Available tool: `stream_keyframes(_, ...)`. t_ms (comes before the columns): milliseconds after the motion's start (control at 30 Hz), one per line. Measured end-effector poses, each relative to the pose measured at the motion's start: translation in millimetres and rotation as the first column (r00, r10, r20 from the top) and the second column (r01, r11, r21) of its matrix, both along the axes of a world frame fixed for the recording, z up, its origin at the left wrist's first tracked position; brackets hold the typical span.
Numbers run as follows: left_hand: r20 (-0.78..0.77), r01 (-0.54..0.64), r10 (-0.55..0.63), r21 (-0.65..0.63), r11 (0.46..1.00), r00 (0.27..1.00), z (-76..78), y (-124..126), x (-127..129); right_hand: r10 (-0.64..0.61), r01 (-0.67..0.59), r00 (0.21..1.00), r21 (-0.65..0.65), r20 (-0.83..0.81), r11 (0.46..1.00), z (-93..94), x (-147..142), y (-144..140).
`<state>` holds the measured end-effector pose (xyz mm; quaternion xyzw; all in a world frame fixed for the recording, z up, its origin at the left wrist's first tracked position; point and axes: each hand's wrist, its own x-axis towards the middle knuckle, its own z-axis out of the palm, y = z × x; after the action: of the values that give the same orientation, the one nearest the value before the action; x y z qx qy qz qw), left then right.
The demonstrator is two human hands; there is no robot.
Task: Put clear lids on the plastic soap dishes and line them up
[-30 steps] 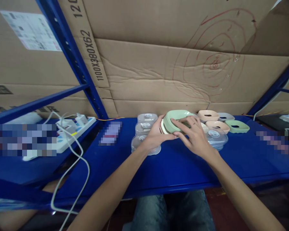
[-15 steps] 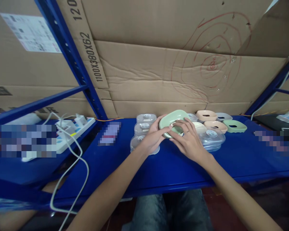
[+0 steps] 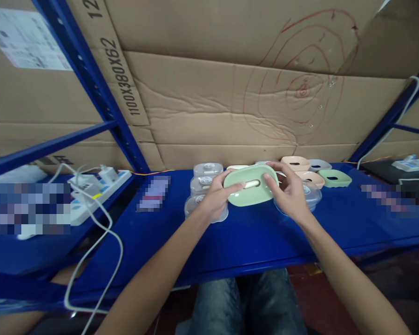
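Two hands on one part: our left hand (image 3: 214,197) and right hand (image 3: 291,195) are both clamped on the green slotted cover (image 3: 250,185), one at each short end, held just above the blue shelf (image 3: 237,242), slot facing us. Left thumb sits on the top face near the slot; we'd keep thumbs off the opening and grip by the rim only. A cream part shows through the slot, so we judge the cover is seated over an insert; press evenly at both ends, no twisting. Clear lidded tubs (image 3: 204,186) sit just beside the left hand, more clear tubs (image 3: 312,195) behind the right, peach and green covers (image 3: 316,172) further back. Keep elbows in to avoid knocking them.
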<state>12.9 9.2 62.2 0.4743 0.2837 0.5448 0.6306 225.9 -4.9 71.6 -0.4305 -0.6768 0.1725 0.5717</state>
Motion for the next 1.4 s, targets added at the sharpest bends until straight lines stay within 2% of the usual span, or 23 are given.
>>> stream_keyframes(67, 0.023, 0.036, -0.035, -0.029, 0.999, 0.999, -0.6, -0.8, 1.9, 0.008, -0.009, 0.999, -0.013, -0.040, 1.000, 1.6, -1.2, 1.2)
stream_keyframes(167, 0.082, 0.072, -0.066, -0.074, 0.995, 0.994, -0.7, -2.0, 6.2, -0.056, 0.058, 0.997, 0.030, -0.043, 0.998, 1.4, -3.3, 1.2)
stream_keyframes(367, 0.120, 0.004, 0.004, -0.068, 0.998, 0.993, -1.9, -4.0, 12.4, -0.217, 0.203, 0.968, 0.112, 0.127, 0.973, -1.9, -2.5, 0.5)
stream_keyframes(533, 0.143, 0.052, -0.038, -0.096, 0.994, 0.989, -1.8, -5.7, 14.6, -0.341, 0.289, 0.918, 0.250, 0.201, 0.924, -4.5, -1.3, 2.4)
stream_keyframes(600, 0.145, 0.055, -0.037, -0.122, 0.991, 0.989, -2.9, -5.5, 15.1, -0.361, 0.308, 0.913, 0.257, 0.191, 0.916, -5.9, -1.7, 4.2)
stream_keyframes(667, 0.143, 0.033, -0.012, -0.141, 0.989, 0.990, -4.6, -4.5, 15.1, -0.325, 0.294, 0.936, 0.205, 0.136, 0.934, -7.5, -2.9, 6.2)
stream_keyframes(800, 0.124, 0.018, 0.000, -0.141, 0.990, 0.992, -5.9, -2.3, 13.1, -0.156, 0.156, 0.988, 0.056, -0.005, 0.986, -6.8, -4.0, 7.0)
stream_keyframes(867, 0.121, 0.012, 0.005, -0.140, 0.990, 0.993, -4.9, -1.3, 11.4, -0.121, 0.119, 0.992, 0.039, 0.032, 0.992, -0.6, 2.7, 4.3)
stream_keyframes(933, 0.130, -0.008, 0.029, -0.159, 0.987, 0.991, -2.9, 0.2, 8.9, -0.102, 0.092, 0.980, 0.065, 0.169, 0.994, 10.1, 18.8, 0.0)
stream_keyframes(1000, 0.141, -0.032, 0.061, -0.197, 0.980, 0.988, -0.4, 2.5, 5.7, -0.080, 0.044, 0.924, 0.105, 0.373, 0.994, 22.7, 44.5, -3.6)
stream_keyframes(1067, 0.159, -0.040, 0.079, -0.235, 0.971, 0.984, 2.3, 5.0, 2.4, -0.073, 0.009, 0.817, 0.114, 0.571, 0.993, 33.2, 75.6, -4.6)
stream_keyframes(1133, 0.192, -0.009, 0.061, -0.265, 0.964, 0.980, 5.2, 6.7, 0.3, -0.040, 0.005, 0.713, 0.053, 0.700, 0.999, 37.8, 105.3, -1.9)
stream_keyframes(1233, 0.235, 0.072, -0.002, -0.291, 0.954, 0.972, 8.2, 6.5, 0.8, 0.070, 0.009, 0.584, -0.092, 0.808, 0.996, 31.8, 135.8, 6.6)
stream_keyframes(1300, 0.235, 0.099, -0.025, -0.308, 0.946, 0.972, 8.3, 5.0, 2.9, 0.118, 0.011, 0.543, -0.147, 0.832, 0.989, 22.5, 145.2, 12.5)
stream_keyframes(1400, 0.233, 0.125, -0.050, -0.321, 0.939, 0.971, 5.9, 3.1, 5.6, 0.113, 0.000, 0.567, -0.138, 0.816, 0.990, 10.2, 149.3, 17.9)
